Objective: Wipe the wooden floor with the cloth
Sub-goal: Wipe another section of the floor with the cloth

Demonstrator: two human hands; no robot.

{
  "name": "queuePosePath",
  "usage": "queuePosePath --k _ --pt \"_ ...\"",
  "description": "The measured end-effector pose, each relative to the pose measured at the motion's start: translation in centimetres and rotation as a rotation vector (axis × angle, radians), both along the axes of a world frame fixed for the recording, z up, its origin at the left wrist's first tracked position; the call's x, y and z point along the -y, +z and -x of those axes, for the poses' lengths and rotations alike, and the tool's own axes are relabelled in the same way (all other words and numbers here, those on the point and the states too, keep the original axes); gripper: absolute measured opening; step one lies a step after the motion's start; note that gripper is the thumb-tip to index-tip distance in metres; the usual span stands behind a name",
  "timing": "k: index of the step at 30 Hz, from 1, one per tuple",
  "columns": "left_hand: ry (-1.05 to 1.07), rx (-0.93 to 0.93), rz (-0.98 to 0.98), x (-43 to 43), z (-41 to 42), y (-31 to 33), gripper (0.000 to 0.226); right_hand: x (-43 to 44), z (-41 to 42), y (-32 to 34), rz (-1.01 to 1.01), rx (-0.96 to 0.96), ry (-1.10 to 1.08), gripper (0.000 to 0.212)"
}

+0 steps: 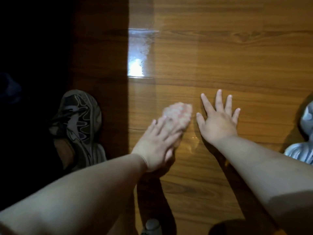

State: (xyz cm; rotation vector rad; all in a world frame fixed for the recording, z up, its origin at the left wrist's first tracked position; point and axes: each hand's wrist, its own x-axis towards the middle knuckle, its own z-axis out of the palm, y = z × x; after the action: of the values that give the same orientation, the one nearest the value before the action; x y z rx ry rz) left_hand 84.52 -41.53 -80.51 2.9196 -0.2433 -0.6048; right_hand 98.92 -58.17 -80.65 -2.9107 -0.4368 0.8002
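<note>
Left hand [159, 141] presses a pale cloth [177, 116] flat; right hand [218, 121], splayed wide, braces on the wet wooden floor [237, 56], where we judge it could slip.

Floor [220, 56] orange-brown woodgrain; cloth [177, 114] pale pinkish-white, mottled; sneaker [79, 122] grey-black, wavy pattern.

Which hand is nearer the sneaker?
Left. The left hand, pressing the cloth to the floor, is just right of the sneaker in the shadowed strip. The right hand rests flat further right, beyond the cloth.
</note>
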Motion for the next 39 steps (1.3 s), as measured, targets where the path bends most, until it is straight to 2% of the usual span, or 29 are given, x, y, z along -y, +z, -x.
queuePosePath --k 1,3,5,6,9,11,13,15,18,20,22,23,27,30,33,37,39 --pt "-0.116 -0.023 0.034 1.1 0.6 -0.1 0.068 0.0 0.0 0.1 -0.001 0.0 0.0 0.062" --pt "-0.216 -0.004 0.05 1.0 0.4 -0.4 0.066 -0.2 0.1 0.3 -0.001 -0.002 -0.006 0.062" --pt "-0.113 0.03 0.061 -0.9 -0.5 -0.8 0.065 -0.2 0.2 0.3 -0.006 0.0 -0.01 0.061" --pt "0.038 0.049 0.067 -2.1 -1.0 -0.8 0.064 -0.1 0.3 0.3 -0.009 0.0 -0.01 0.061" --pt "0.694 0.091 0.161 -5.5 -1.9 0.0 0.057 0.2 0.8 0.5 -0.019 -0.004 0.0 0.059" --pt "0.932 0.079 0.24 -5.8 -2.3 0.6 0.059 0.6 1.0 0.7 -0.023 -0.004 0.004 0.058" --pt "0.828 0.05 0.082 -3.7 -2.2 1.0 0.062 0.7 0.9 1.1 -0.039 -0.001 -0.001 0.055" --pt "0.532 0.033 0.025 0.3 -1.3 1.1 0.067 0.5 0.5 1.5 -0.065 -0.011 -0.023 0.054" --pt "0.04 -0.055 0.203 5.5 -0.7 0.9 0.066 0.4 -0.2 1.9 -0.079 0.002 -0.078 0.054" --pt "-0.111 -0.079 0.272 5.8 -2.1 0.4 0.064 0.5 -0.7 1.9 -0.07 0.014 -0.126 0.054" --pt "-0.084 -0.038 0.239 4.1 -3.5 -0.1 0.066 0.8 -0.9 1.8 -0.074 0.008 -0.145 0.054" --pt "0.016 -0.006 0.192 2.7 -4.0 -0.3 0.065 0.9 -0.7 1.6 -0.075 0.009 -0.138 0.055" --pt "0.644 0.098 0.003 -4.1 -4.2 0.0 0.052 1.3 -0.4 1.5 -0.09 0.007 -0.118 0.055" --pt "0.751 0.024 0.027 -5.2 -3.1 0.4 0.058 1.2 -0.7 1.9 -0.094 -0.048 -0.119 0.055" --pt "0.57 -0.049 0.02 -0.5 -1.0 1.0 0.069 1.4 -1.2 3.1 -0.071 -0.173 -0.109 0.053" --pt "-0.083 -0.196 0.061 4.0 -1.2 1.7 0.064 2.1 -1.1 4.7 -0.022 -0.311 -0.037 0.056" --pt "-0.172 -0.223 -0.03 4.0 -2.4 1.7 0.066 3.0 -0.3 5.2 0.016 -0.374 0.021 0.057"
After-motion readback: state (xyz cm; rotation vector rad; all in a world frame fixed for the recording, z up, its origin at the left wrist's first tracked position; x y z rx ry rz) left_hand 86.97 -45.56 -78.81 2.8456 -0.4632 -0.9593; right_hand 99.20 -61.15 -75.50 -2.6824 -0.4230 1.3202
